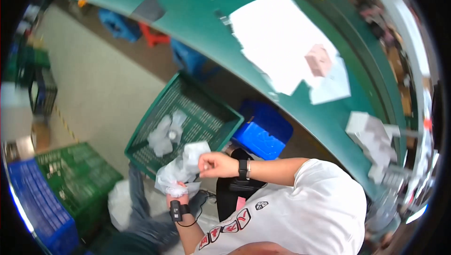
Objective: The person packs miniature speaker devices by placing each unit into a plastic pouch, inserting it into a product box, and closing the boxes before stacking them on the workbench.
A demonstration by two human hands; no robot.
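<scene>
A translucent plastic bag [170, 172] is bunched over the fingers of my left hand [177, 190], near the front rim of a green crate [136, 135]. The hand appears closed on the bag, though the plastic partly hides the fingers. A small white box [195, 151] stands at the bag's upper right, partly overlapping it. Right beside the box is my right hand [215, 165], its fingers curled in; whatever they may hold is hidden. Crumpled clear plastic bags [165, 134] lie at the bottom of the crate.
A blue bin [265, 130] stands between the crate and the green workbench [324, 126]. White sheets [277, 34] and a pinkish box [318, 60] lie on the bench. Stacked green crates [77, 173] and a blue crate [40, 203] are at the left. Stools [117, 24] stand under the bench.
</scene>
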